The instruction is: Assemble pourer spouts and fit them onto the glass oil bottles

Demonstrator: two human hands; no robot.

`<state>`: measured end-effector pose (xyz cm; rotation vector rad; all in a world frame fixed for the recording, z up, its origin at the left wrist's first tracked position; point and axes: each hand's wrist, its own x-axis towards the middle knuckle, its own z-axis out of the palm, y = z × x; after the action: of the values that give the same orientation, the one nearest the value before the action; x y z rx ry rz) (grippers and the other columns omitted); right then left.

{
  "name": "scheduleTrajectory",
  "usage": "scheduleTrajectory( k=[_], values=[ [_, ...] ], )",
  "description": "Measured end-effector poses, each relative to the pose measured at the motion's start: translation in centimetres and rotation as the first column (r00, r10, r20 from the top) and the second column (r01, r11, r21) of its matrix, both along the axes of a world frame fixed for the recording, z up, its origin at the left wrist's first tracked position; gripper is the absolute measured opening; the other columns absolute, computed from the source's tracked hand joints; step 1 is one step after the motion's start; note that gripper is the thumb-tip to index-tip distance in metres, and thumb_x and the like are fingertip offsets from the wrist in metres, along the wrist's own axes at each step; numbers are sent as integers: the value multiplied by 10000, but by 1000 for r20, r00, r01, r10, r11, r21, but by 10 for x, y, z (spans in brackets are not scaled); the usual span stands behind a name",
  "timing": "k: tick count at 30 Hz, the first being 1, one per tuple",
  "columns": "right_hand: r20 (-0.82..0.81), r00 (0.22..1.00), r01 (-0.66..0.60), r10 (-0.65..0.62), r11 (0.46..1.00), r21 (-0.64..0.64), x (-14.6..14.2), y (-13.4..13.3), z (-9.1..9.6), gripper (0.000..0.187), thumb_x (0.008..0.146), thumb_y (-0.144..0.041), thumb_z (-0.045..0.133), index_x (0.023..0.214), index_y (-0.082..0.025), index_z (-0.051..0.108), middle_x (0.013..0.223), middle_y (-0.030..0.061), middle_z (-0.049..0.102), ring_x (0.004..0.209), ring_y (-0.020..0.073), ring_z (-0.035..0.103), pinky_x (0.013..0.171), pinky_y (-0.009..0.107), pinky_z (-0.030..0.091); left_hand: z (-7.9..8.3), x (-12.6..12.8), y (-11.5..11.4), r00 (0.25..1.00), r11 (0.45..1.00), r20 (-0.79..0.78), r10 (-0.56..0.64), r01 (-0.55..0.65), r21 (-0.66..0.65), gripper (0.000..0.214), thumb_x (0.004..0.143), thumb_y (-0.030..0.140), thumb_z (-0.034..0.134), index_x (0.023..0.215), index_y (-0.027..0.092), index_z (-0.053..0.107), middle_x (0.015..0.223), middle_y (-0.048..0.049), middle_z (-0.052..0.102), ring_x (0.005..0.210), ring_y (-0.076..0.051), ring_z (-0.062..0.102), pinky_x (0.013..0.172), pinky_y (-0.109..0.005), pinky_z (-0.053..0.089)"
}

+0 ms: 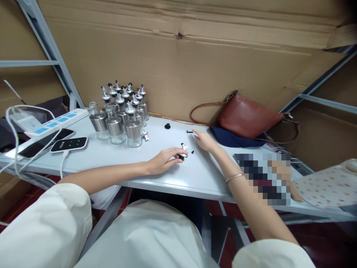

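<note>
My left hand [164, 160] rests on the grey table [156, 178], its fingers closed on a small metal and black pourer spout [183, 153]. My right hand [204, 140] lies further back with fingers stretched flat, its fingertips beside a small black piece [189, 131]. Another tiny black piece [192, 152] lies between the hands. A black round cap [167, 126] sits further back. A cluster of several glass bottles with steel sleeves and pourer tops [122, 115] stands at the back left, and one loose spout [145, 137] lies at its foot.
A brown leather handbag [248, 115] on blue cloth [231, 138] leans against the cardboard wall [195, 56] at back right. A power strip [55, 122], a phone [44, 143] and a charging device [69, 144] with cables lie at left. A dotted sheet [323, 188] covers the right end.
</note>
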<state>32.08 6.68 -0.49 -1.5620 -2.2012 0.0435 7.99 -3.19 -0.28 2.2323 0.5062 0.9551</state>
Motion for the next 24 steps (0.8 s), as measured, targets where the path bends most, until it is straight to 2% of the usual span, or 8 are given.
scheduleTrajectory(
  k=[5,11,14,17,21,24],
  values=[
    [91,996,-15,19,999,-36,-10,19,-11,494,777,22,410,1234,-82,566,1263,175,590,1166,246,553,983,334,413,-1,0,0,1000,1000,-12,-12,12,-6,284,916,251,451,1178,182,533,1120,-99,597,942,-149,600,867,-309,480],
    [212,976,-32,46,997,-69,-24,14,1,353,817,-12,421,1049,-92,675,1122,184,659,1032,243,603,883,303,430,-1,0,0,1000,1000,-7,-14,14,8,289,915,267,456,1176,168,529,1115,-104,598,918,-143,596,850,-290,482],
    [273,956,-80,105,992,-102,-39,-7,13,286,821,-27,451,856,-126,717,969,151,695,919,223,624,795,278,430,-1,0,0,1000,1000,6,-16,16,25,287,913,270,460,1171,167,532,1127,-106,598,907,-140,598,835,-281,485],
    [323,934,-121,153,986,-118,-59,-40,23,211,808,-67,522,718,-128,703,864,156,687,829,233,619,710,288,406,-1,-1,-1,1000,999,21,-11,10,53,283,914,275,461,1164,166,535,1118,-104,607,862,-131,597,825,-277,485],
    [347,906,-218,243,970,-109,-72,-89,28,215,874,-162,513,771,-173,702,862,127,678,842,236,594,710,311,370,0,-2,-4,1000,995,17,6,-8,102,311,908,310,470,1169,149,523,1074,-106,624,883,-156,594,845,-301,474],
    [344,911,-220,229,973,-65,-70,-118,23,229,896,-124,467,881,-171,690,894,110,681,850,226,583,736,319,371,-1,-2,-6,1000,994,15,-15,13,110,323,912,324,452,1176,147,505,1073,-105,625,906,-168,592,866,-321,466]
  ],
)
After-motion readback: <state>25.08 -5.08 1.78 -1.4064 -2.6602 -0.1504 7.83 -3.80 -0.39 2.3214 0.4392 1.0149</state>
